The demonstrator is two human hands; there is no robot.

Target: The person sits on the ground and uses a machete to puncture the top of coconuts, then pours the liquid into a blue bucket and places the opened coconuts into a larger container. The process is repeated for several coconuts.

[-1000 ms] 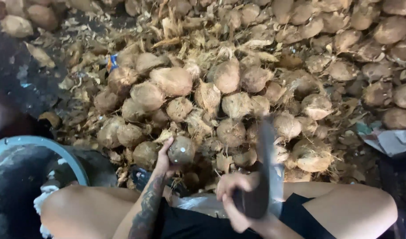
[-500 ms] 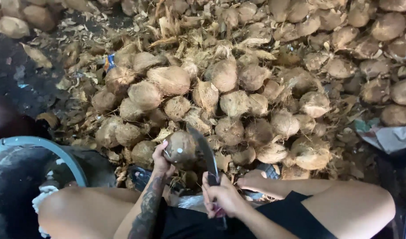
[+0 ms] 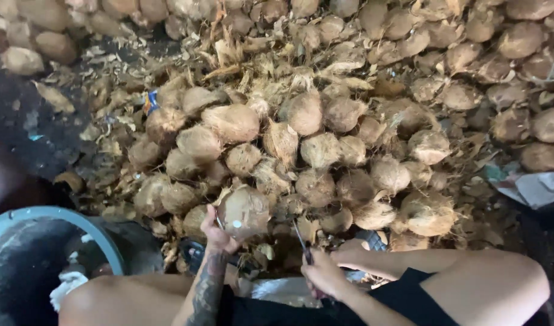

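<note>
The left hand (image 3: 219,232) grips a husked coconut (image 3: 244,211) at the near foot of the coconut pile (image 3: 325,139). Just right of that coconut, the right hand (image 3: 322,278) is closed around a knife (image 3: 301,241), its thin blade seen edge-on and hard to make out

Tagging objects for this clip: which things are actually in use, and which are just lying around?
In use:
- coconut, held in the left hand
- knife, gripped in the right hand

Lying about:
- heap of husked coconuts
- loose husk scraps
- blue-rimmed tub at lower left
- crumpled pale sheet at right
</note>
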